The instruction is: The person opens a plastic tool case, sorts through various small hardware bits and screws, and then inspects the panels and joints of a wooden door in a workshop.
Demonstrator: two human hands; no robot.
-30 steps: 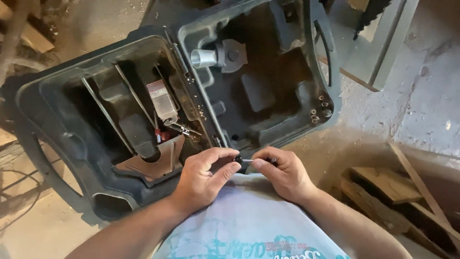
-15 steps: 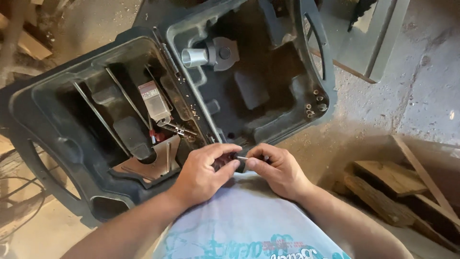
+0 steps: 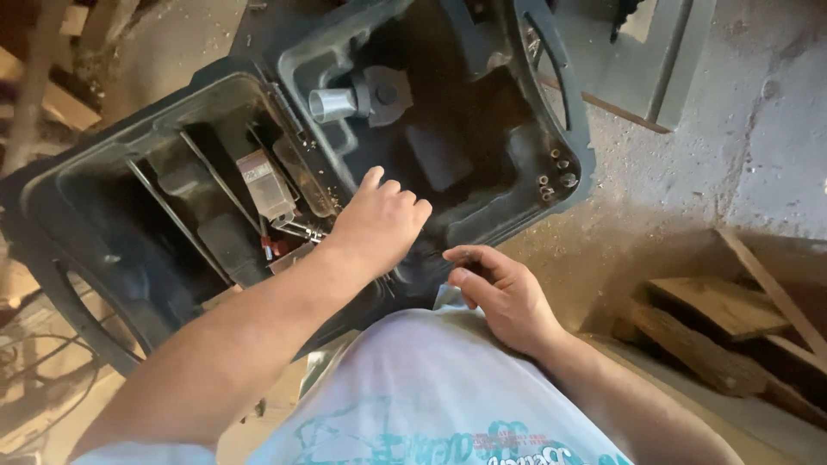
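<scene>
Since the earlier frames our left hand point(image 3: 379, 226) has left the right one and reached out over the open tool case point(image 3: 172, 284); before, both hands pinched a small black-tipped pin together at the case's near edge.

From the head camera, the only view, we see the left hand palm down above the hinge ridge between the two halves of the case, its fingers point(image 3: 392, 188) loosely spread and holding nothing that we can see. It is nearest to the small metal fittings point(image 3: 297, 228) and the grey box with a label point(image 3: 265, 185) in the left half. Thin metal rods point(image 3: 185, 228) lie slanted in that half too.

Our right hand point(image 3: 500, 293) stays near the body, at the near edge of the case, with thumb and forefinger curled toward each other. We cannot tell if the small pin is between them, because it does not show now.

In the right half sits a silver tube on a grey holder point(image 3: 362, 95), and some small sockets point(image 3: 556, 176) stand in the corner. The case lies on a dusty concrete floor point(image 3: 758, 172), with wooden boards point(image 3: 715, 327) at the right.

We think the reach goes best slowly, with the fingers low and the right hand kept quiet, so that no small part drops into the deep pockets.
</scene>
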